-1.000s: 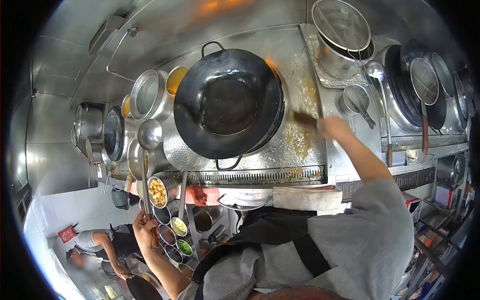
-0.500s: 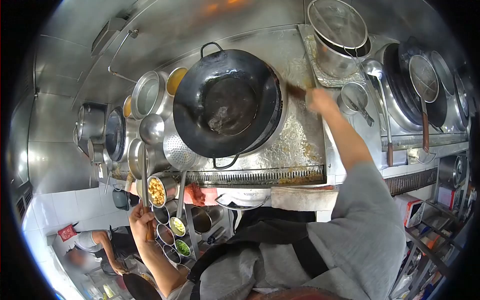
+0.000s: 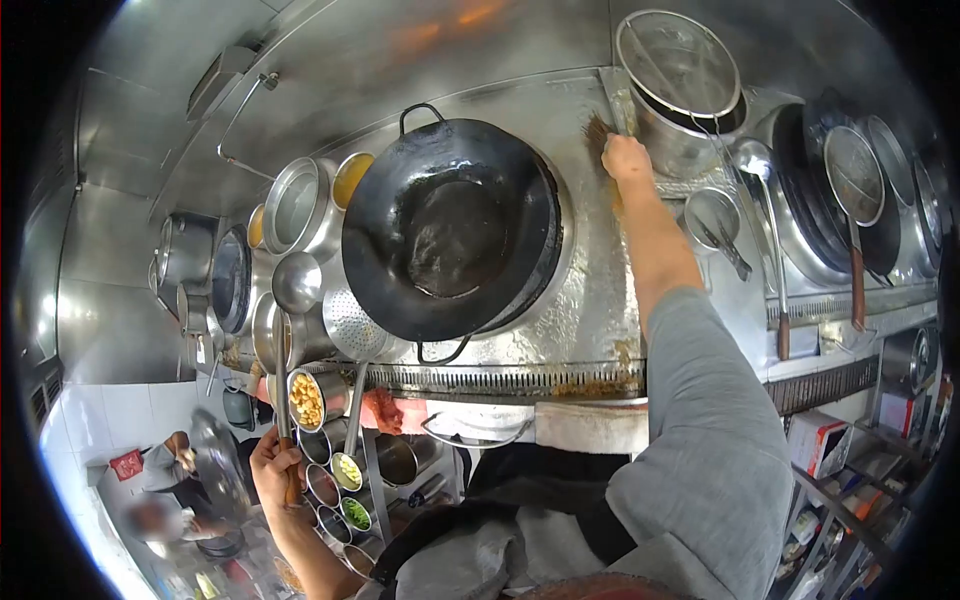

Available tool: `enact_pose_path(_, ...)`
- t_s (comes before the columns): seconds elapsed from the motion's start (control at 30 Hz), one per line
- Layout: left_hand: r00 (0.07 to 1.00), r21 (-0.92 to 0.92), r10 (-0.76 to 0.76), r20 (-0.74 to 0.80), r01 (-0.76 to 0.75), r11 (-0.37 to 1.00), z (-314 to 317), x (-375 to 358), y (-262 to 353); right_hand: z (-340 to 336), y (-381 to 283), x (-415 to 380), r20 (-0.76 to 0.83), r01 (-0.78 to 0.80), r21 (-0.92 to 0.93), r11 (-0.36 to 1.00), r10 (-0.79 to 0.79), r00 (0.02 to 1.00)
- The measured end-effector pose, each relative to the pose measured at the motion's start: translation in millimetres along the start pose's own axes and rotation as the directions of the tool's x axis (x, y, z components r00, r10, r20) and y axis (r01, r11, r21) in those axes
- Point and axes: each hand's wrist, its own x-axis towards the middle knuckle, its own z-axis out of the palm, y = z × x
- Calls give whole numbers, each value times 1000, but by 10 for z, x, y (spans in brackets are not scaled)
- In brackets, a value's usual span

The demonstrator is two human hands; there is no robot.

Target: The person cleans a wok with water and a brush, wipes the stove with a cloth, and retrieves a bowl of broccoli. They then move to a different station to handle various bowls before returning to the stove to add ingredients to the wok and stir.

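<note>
My right hand (image 3: pixel 627 158) is closed around a brown bristle brush (image 3: pixel 597 133) at the back of the wet steel stove top (image 3: pixel 590 300), just left of a large pot. In my left hand (image 3: pixel 275 468) is the wooden handle of a long ladle (image 3: pixel 298 282); its bowl is raised beside the wok's left side. The black two-handled wok (image 3: pixel 460 240) sits between my hands, dark and shiny inside, with no food visible in it. A perforated skimmer (image 3: pixel 353 322) lies left of the wok, its handle pointing towards me.
A strainer (image 3: pixel 680 62) rests on the pot (image 3: pixel 680 140) at back right. Several small tins, one with golden chunks (image 3: pixel 306 398), stand near my left arm. A red cloth (image 3: pixel 381 411) hangs at the front edge. Another person (image 3: pixel 185 490) works at lower left.
My right hand has moved the brush farther back along the stove top, away from me. The ladle in my left hand has barely shifted. The person at lower left has changed posture.
</note>
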Motion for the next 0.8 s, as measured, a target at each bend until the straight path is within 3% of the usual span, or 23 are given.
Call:
enact_pose_path(0.13,999,32,-7,51,5,999,15,50,-55,80,32,50,95,-194,-7,981,194,976)
enact_pose_path(0.23,999,-20,-17,29,18,1000,43,-5,-10,-182,121,-570,195,-91,-93,992,108,975)
enact_pose_path(0.27,998,-18,-37,50,38,999,9,3,-34,-309,123,-874,239,-17,-137,990,49,970)
enact_pose_path(0.3,997,-45,-24,73,27,999,-34,26,-79,-425,225,-1309,229,163,-125,979,-131,965)
enact_pose_path(0.33,996,-69,-14,91,20,997,-121,12,-139,-589,230,-1783,329,230,-164,959,-167,930)
enact_pose_path(0.37,991,-82,-27,134,38,996,-204,28,-210,-582,300,-2211,383,211,-174,962,-131,914)
enact_pose_path(0.4,990,-100,-20,142,35,994,-219,71,-261,-782,241,-2605,545,149,-162,975,-37,838)
enact_pose_path(0.47,990,-85,-20,140,32,996,-330,5,-375,-1181,93,-3186,677,182,-73,981,-85,731)
enact_pose_path(0.57,986,-102,-8,167,25,995,-382,-30,-530,-1063,152,-3326,704,102,-31,994,-51,709)
enact_pose_path(0.63,983,-59,-33,179,44,997,-436,-110,-604,-1206,-197,-3250,505,-81,61,995,39,862)
enact_pose_path(0.67,983,-35,-33,180,40,999,-449,-154,-614,-1047,-216,-3207,383,-93,51,994,67,921)
enact_pose_path(0.7,977,-71,-29,210,44,996,-509,-144,-688,-893,-256,-3186,291,-120,162,979,68,954)
enact_pose_path(0.73,979,-107,-28,204,50,993,-549,-138,-766,-639,-276,-3200,124,32,91,995,-43,991)
enact_pose_path(0.8,966,-75,-36,257,57,996,-663,-150,-810,-67,-319,-3361,360,6,-43,999,10,933)
